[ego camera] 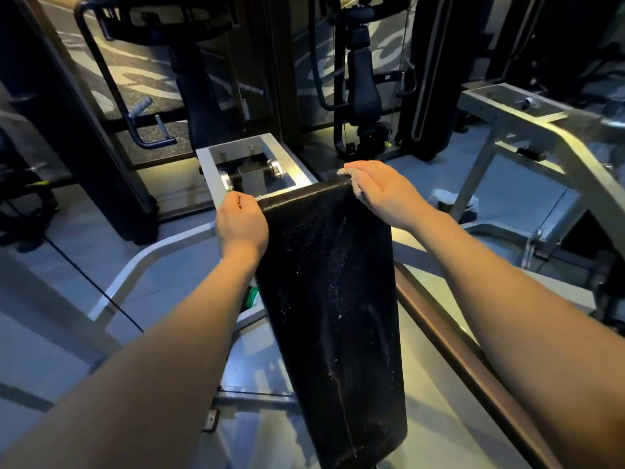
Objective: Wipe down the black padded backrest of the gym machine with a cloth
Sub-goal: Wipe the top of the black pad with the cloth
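Observation:
The black padded backrest [331, 299] runs from the lower middle up to the centre, speckled with droplets and pale streaks. My left hand [240, 222] grips its far left corner, fingers curled over the edge. My right hand [375, 189] lies flat on the far right corner, pressing a light cloth [353, 184] against the pad. Only the frayed edge of the cloth shows under my fingers.
A silver metal frame [208, 164] with rollers sits just beyond the pad's far end. Another grey frame [541, 130] stands to the right, and a brown rail [456, 340] runs along the pad's right side. Dark gym machines stand behind. A black cable [91, 282] crosses the floor at left.

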`<move>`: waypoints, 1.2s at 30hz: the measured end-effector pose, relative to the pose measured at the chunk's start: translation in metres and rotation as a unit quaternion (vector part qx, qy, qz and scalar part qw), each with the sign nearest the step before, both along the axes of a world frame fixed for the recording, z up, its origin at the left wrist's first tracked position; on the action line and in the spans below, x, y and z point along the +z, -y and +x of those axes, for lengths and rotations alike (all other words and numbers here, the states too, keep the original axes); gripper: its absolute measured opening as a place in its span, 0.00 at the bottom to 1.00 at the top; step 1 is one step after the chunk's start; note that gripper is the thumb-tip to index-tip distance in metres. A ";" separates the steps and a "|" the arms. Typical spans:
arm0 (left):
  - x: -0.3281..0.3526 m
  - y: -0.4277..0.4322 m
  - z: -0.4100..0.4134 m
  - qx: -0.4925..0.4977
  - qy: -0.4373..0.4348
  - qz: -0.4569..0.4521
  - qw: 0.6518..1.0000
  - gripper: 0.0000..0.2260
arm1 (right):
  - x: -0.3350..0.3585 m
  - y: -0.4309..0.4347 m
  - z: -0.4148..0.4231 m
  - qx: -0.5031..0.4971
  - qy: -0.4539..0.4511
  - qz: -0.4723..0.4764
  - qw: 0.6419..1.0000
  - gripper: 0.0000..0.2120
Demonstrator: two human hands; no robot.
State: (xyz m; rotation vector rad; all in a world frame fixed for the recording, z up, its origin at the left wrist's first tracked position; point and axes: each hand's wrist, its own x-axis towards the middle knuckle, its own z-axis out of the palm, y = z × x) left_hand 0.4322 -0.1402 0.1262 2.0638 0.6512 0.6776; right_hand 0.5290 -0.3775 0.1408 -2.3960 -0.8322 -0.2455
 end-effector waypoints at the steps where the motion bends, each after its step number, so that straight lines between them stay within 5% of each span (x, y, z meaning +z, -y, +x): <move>1: -0.001 0.001 -0.001 0.008 0.015 -0.006 1.000 0.13 | 0.000 -0.005 0.001 -0.018 0.007 0.008 1.000 0.20; 9: -0.003 0.005 -0.006 0.014 0.015 0.040 0.999 0.16 | 0.020 -0.063 -0.029 0.084 0.113 -0.105 0.984 0.20; 16: -0.002 0.007 -0.008 0.033 0.007 0.061 0.998 0.18 | 0.015 -0.036 -0.006 -0.051 0.094 -0.077 0.991 0.22; 20: -0.002 0.008 -0.009 0.029 0.004 0.066 0.997 0.19 | 0.010 -0.069 -0.030 0.037 0.156 -0.079 0.984 0.19; 24: -0.001 0.009 -0.010 0.027 -0.002 0.067 0.997 0.19 | 0.017 -0.029 -0.003 0.037 0.103 -0.111 0.988 0.19; 31: -0.001 0.011 -0.010 0.044 0.004 0.061 0.997 0.18 | 0.004 -0.001 0.005 -0.067 -0.034 0.051 0.996 0.20; 36: 0.000 0.013 -0.012 0.050 0.008 0.055 0.997 0.18 | -0.028 0.015 0.003 -0.143 -0.122 0.154 0.970 0.19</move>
